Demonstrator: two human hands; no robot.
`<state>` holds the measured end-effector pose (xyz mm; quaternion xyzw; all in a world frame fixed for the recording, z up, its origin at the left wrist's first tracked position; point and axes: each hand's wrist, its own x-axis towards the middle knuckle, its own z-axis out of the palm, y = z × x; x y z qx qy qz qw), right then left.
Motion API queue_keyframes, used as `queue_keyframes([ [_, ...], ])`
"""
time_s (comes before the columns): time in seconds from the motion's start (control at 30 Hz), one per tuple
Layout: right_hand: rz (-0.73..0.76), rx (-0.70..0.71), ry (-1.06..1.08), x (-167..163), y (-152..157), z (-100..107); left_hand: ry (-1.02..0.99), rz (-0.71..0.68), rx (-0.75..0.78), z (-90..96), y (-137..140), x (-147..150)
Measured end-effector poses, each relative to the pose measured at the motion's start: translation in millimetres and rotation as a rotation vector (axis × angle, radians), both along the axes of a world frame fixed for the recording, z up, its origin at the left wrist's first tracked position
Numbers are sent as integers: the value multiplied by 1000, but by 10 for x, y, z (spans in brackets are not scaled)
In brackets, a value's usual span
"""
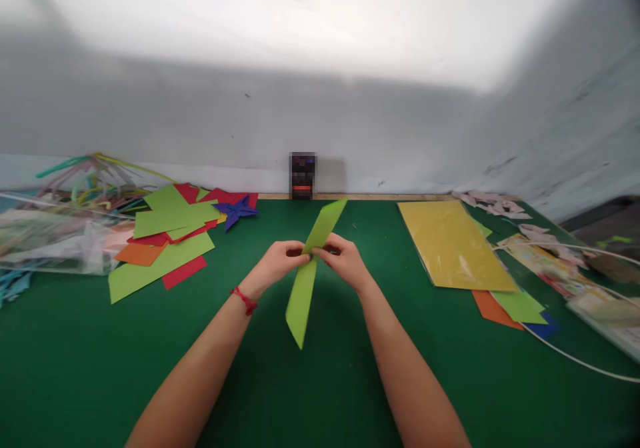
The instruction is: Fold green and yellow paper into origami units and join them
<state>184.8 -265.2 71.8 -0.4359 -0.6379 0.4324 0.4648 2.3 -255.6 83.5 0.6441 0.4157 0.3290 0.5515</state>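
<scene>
A folded strip of light green paper (301, 299) stands out from the green tabletop between my two hands, slanting from lower left to upper right with pointed ends. My left hand (283, 261) pinches its left edge near the middle, thumb and fingers closed on it. From the other side my right hand (345, 258) grips the same strip at about the same height. The fingertips of both hands nearly meet at the paper's middle, and the strip partly hides them. A red cord bracelet (245, 301) circles my left wrist.
Green, red and orange paper pieces (163, 261) lie at left with a blue folded paper star (237, 212). Clear plastic packets (65, 245) are beyond them. A yellow paper pack (455, 245) lies at right, near a white cable (580, 361). A blurred dark object (303, 171) stands against the wall.
</scene>
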Motion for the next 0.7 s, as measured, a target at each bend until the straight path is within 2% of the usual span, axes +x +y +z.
queue_keyframes([
  [0.17,-106,-86,75,-31,1,-28,-58,89,-35,-16,31,1],
  [0.27,-91,-70,91,-58,-11,-10,-116,64,-31,-1,13,24],
  [0.37,-14,-19,26,-82,-21,18,-146,119,-22,-18,-19,86],
  [0.47,-6,-20,-15,-4,20,7,-243,288,-67,-59,-32,145],
  [0.6,-137,-81,49,197,118,-51,-451,583,-79,-101,-14,180],
  [0.7,-53,-116,86,170,107,-61,-532,655,-77,-113,-27,219],
])
